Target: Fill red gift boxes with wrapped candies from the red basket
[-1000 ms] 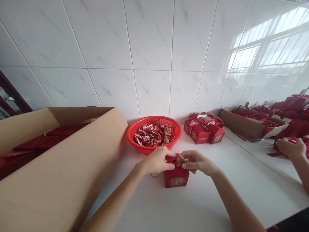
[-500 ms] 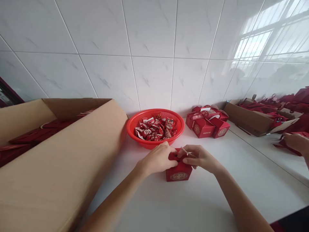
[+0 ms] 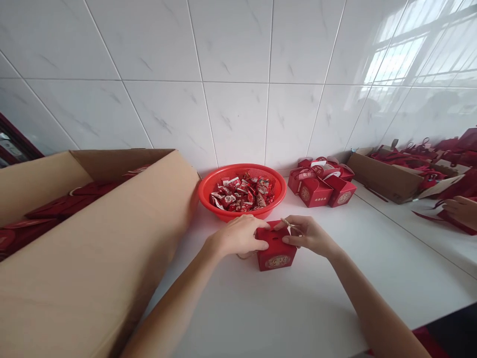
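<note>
A small red gift box [image 3: 276,252] with a gold round emblem stands upright on the white table. Its top is folded over, with a small slot in the middle. My left hand [image 3: 244,235] is closed on the box's left side, thumb and fingers at the top edge. On the other side my right hand [image 3: 306,235] holds the top right edge between thumb and fingers. A twisted light cord [image 3: 288,224] loops by the right fingers. More cord [image 3: 245,256] shows below my left hand; what the left fingertips do behind the box is partly hidden.
Behind the box sits a red plastic basket [image 3: 208,209] of wrapped sweets [image 3: 238,194]. A large cardboard box [image 3: 149,238] with red boxes inside is at left. Folded red boxes [image 3: 316,191] and a smaller carton [image 3: 387,179] stand right. Another person's hand [image 3: 462,209] is at far right.
My hands have parted slightly on the box top, so the slot now shows. Cord has come into view below my left hand. The other person's hand has shifted a little.
</note>
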### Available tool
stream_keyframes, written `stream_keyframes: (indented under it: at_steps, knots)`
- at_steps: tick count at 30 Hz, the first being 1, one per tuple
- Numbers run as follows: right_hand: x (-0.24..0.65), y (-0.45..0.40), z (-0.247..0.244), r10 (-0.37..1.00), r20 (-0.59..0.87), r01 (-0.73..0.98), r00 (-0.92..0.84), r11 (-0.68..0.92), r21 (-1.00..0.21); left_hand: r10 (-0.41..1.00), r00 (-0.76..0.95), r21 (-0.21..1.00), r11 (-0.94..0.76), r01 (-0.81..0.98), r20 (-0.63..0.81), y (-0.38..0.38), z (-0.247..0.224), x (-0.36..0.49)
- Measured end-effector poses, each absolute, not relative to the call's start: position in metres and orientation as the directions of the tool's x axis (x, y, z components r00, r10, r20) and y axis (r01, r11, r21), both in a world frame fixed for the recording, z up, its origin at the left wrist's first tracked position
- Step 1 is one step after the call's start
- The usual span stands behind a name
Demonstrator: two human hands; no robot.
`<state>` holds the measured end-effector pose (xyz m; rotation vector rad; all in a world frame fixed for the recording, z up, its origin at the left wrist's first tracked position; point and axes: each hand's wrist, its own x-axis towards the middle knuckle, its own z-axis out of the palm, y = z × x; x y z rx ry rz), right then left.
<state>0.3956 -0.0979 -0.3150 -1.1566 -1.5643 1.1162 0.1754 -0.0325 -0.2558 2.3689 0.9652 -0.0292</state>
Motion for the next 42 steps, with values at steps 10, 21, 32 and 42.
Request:
stream_keyframes:
  at_steps: [10,21,32,42]
  knots:
    - [0.394,-0.095,-0.317,0.964,0.194,0.210,-0.180,0.231,-0.950,0.589,0.775,0.517,-0.601,0.610,-0.230,-0.034,-0.250,0.177]
    - [0.387,-0.098,-0.318,0.973,0.165,0.240,-0.159,0.200,-0.950,0.603,0.759,0.509,-0.586,0.630,-0.245,-0.036,-0.246,0.181]
    - [0.390,-0.099,-0.319,0.966,0.151,0.226,-0.211,0.199,-0.954,0.593,0.750,0.567,-0.525,0.635,-0.291,-0.037,-0.247,0.181]
    - [0.392,-0.100,-0.314,0.957,0.118,0.194,-0.265,0.173,-0.966,0.591,0.762,0.554,-0.553,0.622,-0.265,-0.037,-0.248,0.181]
